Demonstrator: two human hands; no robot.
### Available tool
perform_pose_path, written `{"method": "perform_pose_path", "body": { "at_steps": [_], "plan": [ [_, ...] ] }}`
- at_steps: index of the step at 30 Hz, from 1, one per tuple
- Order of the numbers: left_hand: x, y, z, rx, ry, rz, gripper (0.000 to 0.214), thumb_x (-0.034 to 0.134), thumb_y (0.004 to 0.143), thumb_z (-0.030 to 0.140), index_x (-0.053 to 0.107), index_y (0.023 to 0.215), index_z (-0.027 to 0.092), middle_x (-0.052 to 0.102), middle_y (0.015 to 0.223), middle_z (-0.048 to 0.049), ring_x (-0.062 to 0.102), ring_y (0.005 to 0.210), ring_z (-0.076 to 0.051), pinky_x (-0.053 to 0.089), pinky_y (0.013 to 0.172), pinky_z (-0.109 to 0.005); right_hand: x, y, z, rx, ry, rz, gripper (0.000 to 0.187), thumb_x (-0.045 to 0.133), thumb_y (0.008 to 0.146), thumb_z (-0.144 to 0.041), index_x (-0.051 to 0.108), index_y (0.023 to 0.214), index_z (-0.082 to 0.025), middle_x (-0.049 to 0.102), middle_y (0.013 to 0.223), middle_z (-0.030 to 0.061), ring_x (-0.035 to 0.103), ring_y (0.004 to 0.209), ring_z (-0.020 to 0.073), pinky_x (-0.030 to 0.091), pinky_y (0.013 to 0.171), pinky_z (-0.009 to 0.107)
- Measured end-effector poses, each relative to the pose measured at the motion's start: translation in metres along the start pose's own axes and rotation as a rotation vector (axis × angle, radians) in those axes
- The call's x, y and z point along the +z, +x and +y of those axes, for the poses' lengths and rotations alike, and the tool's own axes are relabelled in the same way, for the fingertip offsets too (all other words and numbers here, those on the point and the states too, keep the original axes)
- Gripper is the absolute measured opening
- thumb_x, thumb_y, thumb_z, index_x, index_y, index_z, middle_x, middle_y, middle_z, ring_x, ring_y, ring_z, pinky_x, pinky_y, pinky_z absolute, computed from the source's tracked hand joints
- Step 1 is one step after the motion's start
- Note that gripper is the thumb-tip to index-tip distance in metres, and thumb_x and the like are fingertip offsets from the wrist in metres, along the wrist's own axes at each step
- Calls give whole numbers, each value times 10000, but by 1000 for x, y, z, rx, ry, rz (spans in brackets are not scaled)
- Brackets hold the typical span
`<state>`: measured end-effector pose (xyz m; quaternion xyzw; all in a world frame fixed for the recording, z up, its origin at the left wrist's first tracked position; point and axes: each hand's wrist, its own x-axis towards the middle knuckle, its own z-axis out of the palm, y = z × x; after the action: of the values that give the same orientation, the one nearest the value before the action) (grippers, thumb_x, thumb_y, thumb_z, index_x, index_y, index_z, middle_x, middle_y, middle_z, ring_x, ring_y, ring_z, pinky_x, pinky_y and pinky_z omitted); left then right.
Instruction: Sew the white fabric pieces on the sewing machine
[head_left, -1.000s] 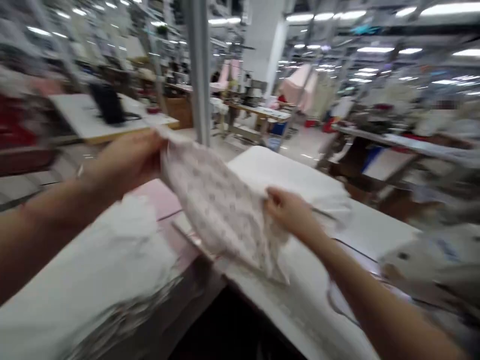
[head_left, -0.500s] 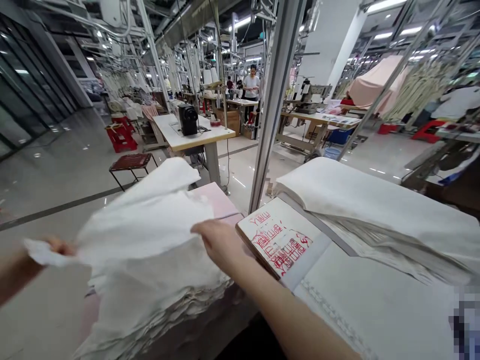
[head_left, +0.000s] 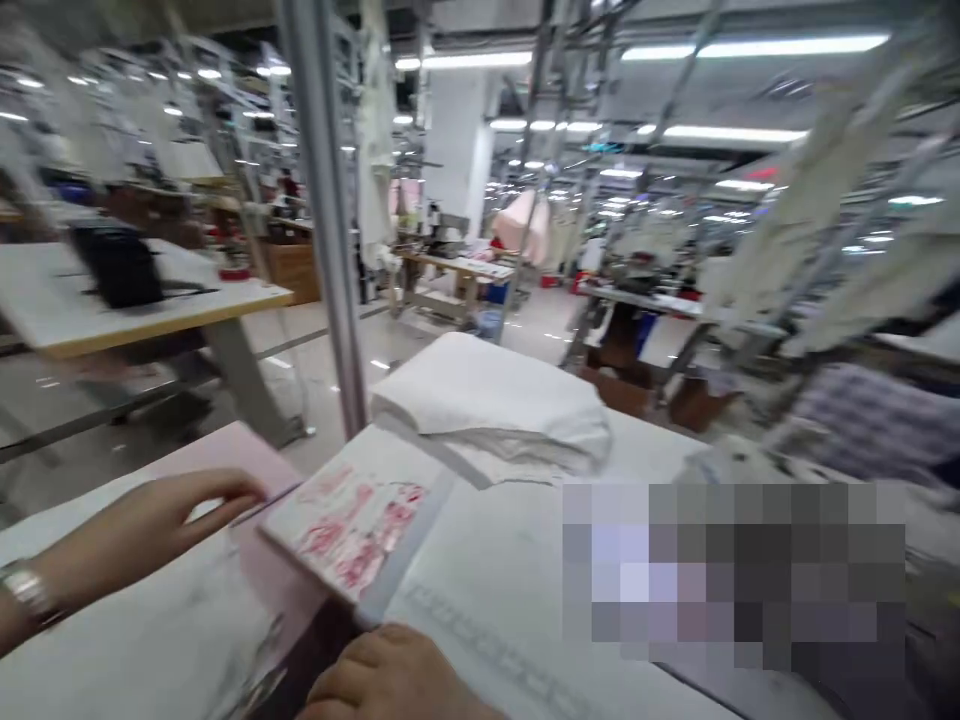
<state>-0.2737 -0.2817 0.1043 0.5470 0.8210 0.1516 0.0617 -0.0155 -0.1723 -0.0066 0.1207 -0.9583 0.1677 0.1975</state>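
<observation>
My left hand (head_left: pixel 142 540), a metal wristband on its wrist, lies curled over a pile of white cloth (head_left: pixel 142 640), its fingertips near a pink board (head_left: pixel 240 460). It holds nothing. My right hand (head_left: pixel 390 675) shows only as knuckles at the bottom edge, touching a flat white cloth with a stitched line (head_left: pixel 480 610). Between the hands lies a card printed with red characters (head_left: pixel 352 530), with a grey strip (head_left: pixel 405 545) along one side. Behind it sits a folded stack of white fabric (head_left: pixel 487 400). Motion blur softens the card's print.
A grey metal post (head_left: pixel 322 200) rises left of centre. Beyond it stands a sewing table with a black machine (head_left: pixel 116 265). Further workstations and hanging garments fill the hall. Purple-patterned cloth (head_left: pixel 870 420) lies at right, and a pixelated patch covers the lower right.
The view has swung left. My left hand no longer lifts the white cloth, which lies on the pile, and my right hand has dropped to the bottom edge.
</observation>
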Motion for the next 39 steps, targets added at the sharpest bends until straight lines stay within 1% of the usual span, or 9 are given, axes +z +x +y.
{"method": "perform_pose_path", "body": {
  "at_steps": [3,6,10,19,25,29,32,34,39],
  "plan": [
    [20,127,124,303,7,-103,312,419,930,382,673,951,203,712,927,8,629,833,-145,470,749,-230,-59,-65,33,185,-77,310,175,414,902,-280,583,910,-236,699,803,-20,618,677,137,455,625,261],
    [58,206,224,428,70,-134,248,496,937,343,629,1015,149,662,1024,-55,617,920,-177,492,842,-359,-99,-128,51,467,-75,493,206,403,870,-169,594,932,-216,678,759,7,620,672,135,453,603,236],
    [91,257,274,459,173,-247,258,569,908,326,593,1087,142,614,1105,-76,606,973,-200,512,857,-419,-108,-162,66,660,-15,562,233,445,842,-117,616,963,-219,660,709,-6,618,631,117,450,577,198],
    [75,279,263,405,-95,-417,309,478,916,429,567,853,139,573,775,0,556,706,-135,468,672,-281,-98,-153,74,594,-13,747,251,399,824,-142,613,926,-224,645,701,4,603,615,137,442,526,227],
    [54,179,256,444,-325,-758,425,456,783,606,502,772,183,398,591,48,378,517,-99,339,480,-205,-108,-142,65,719,-412,734,615,550,782,-239,362,1355,-118,530,1260,160,485,1194,287,478,928,427],
    [70,110,258,476,-366,-1082,283,484,786,476,526,800,197,454,582,49,432,496,-101,384,454,-189,-107,-133,56,795,-465,661,539,516,716,-142,504,1254,-113,594,1211,142,544,1131,280,489,914,423],
    [93,97,251,583,-269,-830,233,458,806,351,586,922,195,659,895,-47,617,846,-194,512,800,-320,-114,-150,34,735,-567,606,415,421,736,-37,629,1069,-170,687,1078,77,628,983,224,511,837,362],
    [107,97,236,607,-146,-594,356,478,790,304,596,1108,195,584,1264,-109,508,1185,-276,371,1036,-444,-119,-170,11,693,-713,584,439,369,796,-14,619,1126,-161,675,1140,86,613,1054,233,488,876,374],
    [118,86,152,508,187,-265,521,460,819,391,488,1338,363,488,1414,11,485,1250,-303,405,1006,-491,-109,-206,-39,575,-638,349,306,405,911,-113,641,1060,-239,723,1029,12,673,910,184,520,758,284]
  ]
}}
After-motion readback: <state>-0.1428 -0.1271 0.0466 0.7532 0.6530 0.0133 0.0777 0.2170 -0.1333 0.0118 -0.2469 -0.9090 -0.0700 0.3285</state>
